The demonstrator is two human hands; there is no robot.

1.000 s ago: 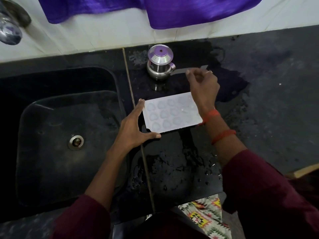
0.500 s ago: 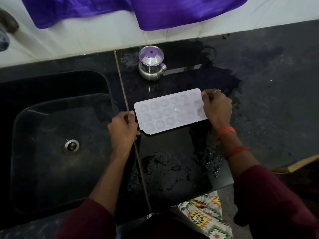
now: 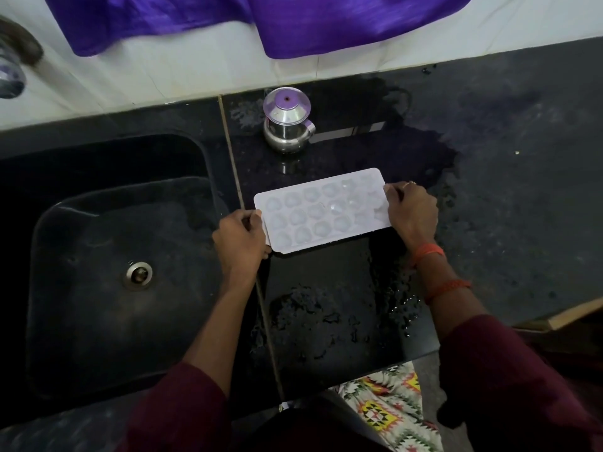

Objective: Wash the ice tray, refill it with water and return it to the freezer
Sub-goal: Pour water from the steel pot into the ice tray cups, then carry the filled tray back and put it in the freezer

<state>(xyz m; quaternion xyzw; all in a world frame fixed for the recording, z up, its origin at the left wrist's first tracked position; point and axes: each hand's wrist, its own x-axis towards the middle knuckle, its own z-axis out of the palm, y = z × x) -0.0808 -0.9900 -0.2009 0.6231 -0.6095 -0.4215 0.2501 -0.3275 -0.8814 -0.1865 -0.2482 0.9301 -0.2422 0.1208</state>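
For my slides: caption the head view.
Wet counter by the sink: left hand and right hand hold the ice tray at both ends.

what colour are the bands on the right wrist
Orange-red bands on the right wrist, clearest in the head view.

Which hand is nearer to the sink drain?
Left. The left hand grips the tray at its end by the sink, right of the drain; the right hand holds the other end, farther right.
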